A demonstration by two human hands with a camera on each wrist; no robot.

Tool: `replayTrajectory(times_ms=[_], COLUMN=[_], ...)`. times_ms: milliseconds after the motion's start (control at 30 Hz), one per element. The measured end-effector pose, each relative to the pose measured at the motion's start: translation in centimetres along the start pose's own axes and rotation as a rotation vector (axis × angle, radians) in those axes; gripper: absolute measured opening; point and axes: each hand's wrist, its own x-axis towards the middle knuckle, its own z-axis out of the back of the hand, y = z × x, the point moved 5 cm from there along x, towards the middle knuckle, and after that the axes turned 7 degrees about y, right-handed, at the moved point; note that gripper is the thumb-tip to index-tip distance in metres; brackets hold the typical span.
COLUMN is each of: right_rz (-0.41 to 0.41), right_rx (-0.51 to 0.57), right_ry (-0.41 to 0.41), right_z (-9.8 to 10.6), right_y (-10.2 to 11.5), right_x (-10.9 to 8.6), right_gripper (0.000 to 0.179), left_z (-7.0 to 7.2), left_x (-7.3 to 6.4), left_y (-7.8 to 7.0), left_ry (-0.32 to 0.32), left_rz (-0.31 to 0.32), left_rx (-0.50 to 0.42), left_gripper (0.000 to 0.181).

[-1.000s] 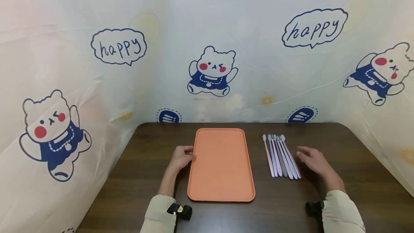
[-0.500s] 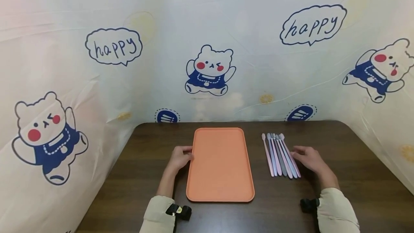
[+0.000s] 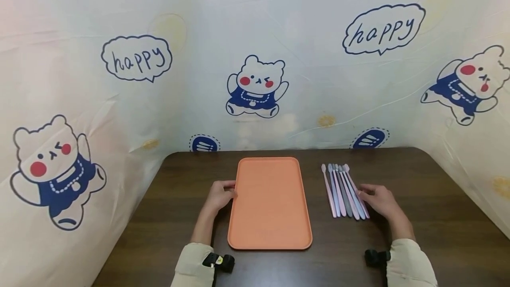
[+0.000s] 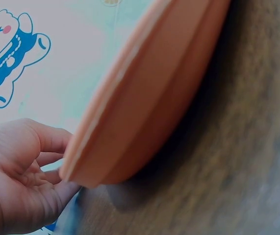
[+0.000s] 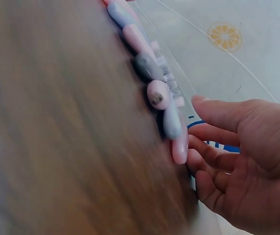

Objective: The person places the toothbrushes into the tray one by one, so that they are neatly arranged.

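An orange rectangular tray (image 3: 269, 203) lies flat on the dark wooden table. My left hand (image 3: 218, 195) grips its left edge; in the left wrist view the thumb meets the raised rim (image 4: 125, 93) and the other fingers curl at its underside. To the tray's right, several toothbrushes (image 3: 345, 194) in pink, blue-white and grey lie side by side, heads pointing away. My right hand (image 3: 380, 199) is beside the outermost pink toothbrush (image 5: 180, 147). Its fingertips touch or nearly touch that handle, loosely bent, with the thumb apart and nothing gripped.
The dark wooden table (image 3: 271, 267) has rounded far corners. Behind it hangs a pale curtain (image 3: 311, 56) printed with bears and the word "happy". Black wrist cameras sit at both cuffs, the left one (image 3: 225, 262) near the tray's lower left corner.
My right hand has moved left, from a gap beside the toothbrushes up to the outermost one. The left hand stays at the tray's edge. The whole head view shifts slightly.
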Motion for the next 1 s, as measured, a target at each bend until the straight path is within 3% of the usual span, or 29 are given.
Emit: replayTrajectory(times_ms=[700, 1000], right_rz=[-0.107, -0.144], right_rx=[0.061, 0.092], right_ry=[-0.084, -0.148], right_z=[-0.3, -1.0], right_y=[1.3, 0.7], right_x=[-1.1, -1.2], right_gripper=[0.053, 0.045], left_z=[-0.1, 0.1], left_x=[0.1, -0.3], left_y=[-0.3, -0.2], left_ry=[-0.008, 0.014], left_rz=[-0.024, -0.102], left_rx=[-0.032, -0.029], left_gripper=[0.045, 0.044])
